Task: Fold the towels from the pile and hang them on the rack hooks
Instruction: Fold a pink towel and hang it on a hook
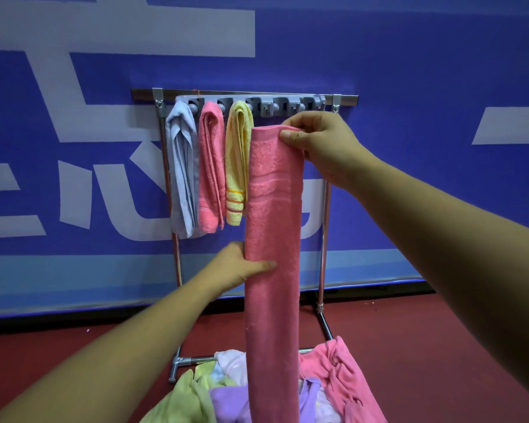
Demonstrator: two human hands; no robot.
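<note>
- Rack (348, 100): a metal frame standing on the red floor (440, 346) against a blue wall (409, 71) with pale lettering. A grey strip of hooks (283, 106) runs under its top rail.
- Grey towel (182, 172): folded and hanging from the rack's leftmost hook.
- Pink towel (211, 172): folded and hanging on the rack just right of the grey one, touching it.
- Yellow towel (237, 166): folded, with striped bands near its lower end. It hangs third from the rack's left end; the hooks to its right are bare.
- Held towel (272, 239): pink, folded into a long narrow strip and held upright in front of the rack. Its top edge is just below the bare hooks and on none of them. Its lower end drops out of view over the pile.
- Right hand (318, 138): in front of the rack's right half, it pinches the held towel's top edge, fingers curled over the fold.
- Left hand (239, 264): lower, in front of the rack's open middle, it grips the held towel partway down from the left, thumb across the front.
- Pile (226, 392): loose towels heaped at the rack's foot in green, lilac, white and pink, partly hidden by the held towel.
</note>
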